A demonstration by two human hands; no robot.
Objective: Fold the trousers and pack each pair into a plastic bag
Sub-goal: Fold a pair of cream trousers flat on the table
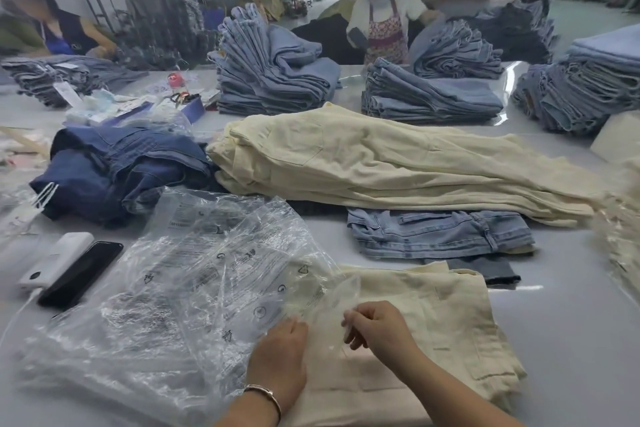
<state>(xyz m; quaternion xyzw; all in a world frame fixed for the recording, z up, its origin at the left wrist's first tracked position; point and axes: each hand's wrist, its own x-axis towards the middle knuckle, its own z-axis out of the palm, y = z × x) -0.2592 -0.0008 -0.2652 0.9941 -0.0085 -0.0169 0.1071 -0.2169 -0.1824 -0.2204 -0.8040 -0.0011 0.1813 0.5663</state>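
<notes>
Both hands work at the near edge of the grey tabletop [571,305], over a folded pair of cream trousers [450,329] that lies flat directly beneath and to the right of them. The right hand [377,326] has its fingers curled, pinching a thin edge of clear plastic between thumb and fingertips. The left hand [280,354], with a bracelet [265,395] at the wrist, rests knuckles-up just beside it, fingers bent down onto the same plastic where it overlaps the trousers; whether it actually grasps the film or only presses on it cannot be told.

The plastic belongs to a crumpled heap of transparent bags [166,291] printed with small warning symbols, spreading out to the left of the left hand and rising in folds beyond it. Further left of that heap lie a white power bank [57,262] and a black phone [81,272], side by side and touching, with a white cable running from the power bank toward the near edge.

Beyond the hands sits a folded pair of light blue jeans [440,232], and behind it a long stack of cream trousers [381,163] laid lengthwise. To the left of that stack is a rumpled pile of dark blue denim [117,166]. Far beyond, tall stacks of pale jeans [273,69] stand on the tabletop, with two other people working behind them.
</notes>
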